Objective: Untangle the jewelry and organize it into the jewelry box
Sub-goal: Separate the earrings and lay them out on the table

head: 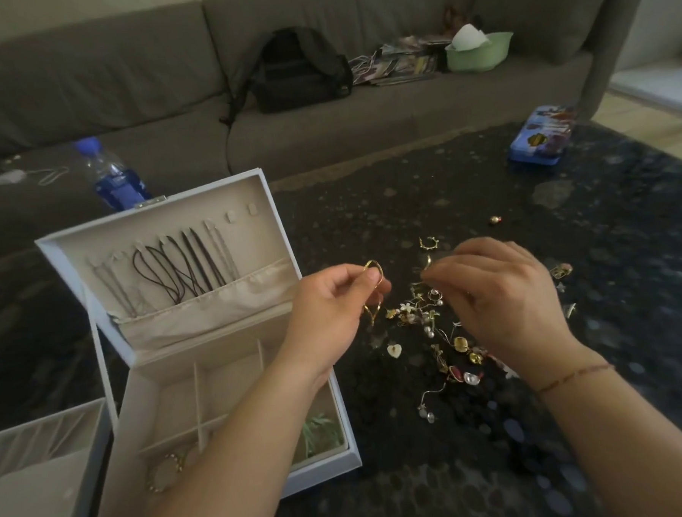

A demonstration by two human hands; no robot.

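Gold hoops [373, 284] sit pinched in your left hand [326, 318], another small piece in your right hand [495, 301] — cords [185, 266] hang in the jewelry box [201, 344], but the tangled pile [434, 332] waits on the desk [576, 404].

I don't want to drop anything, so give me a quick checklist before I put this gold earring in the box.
1. Left hand pinches the gold hoop earring: ok.
2. Hoop free of the jewelry pile: cannot tell.
3. Right hand pinches a second small gold piece: ok.
4. Jewelry box lid open: ok.
5. Free compartment in view: ok, though the forearm hides part.
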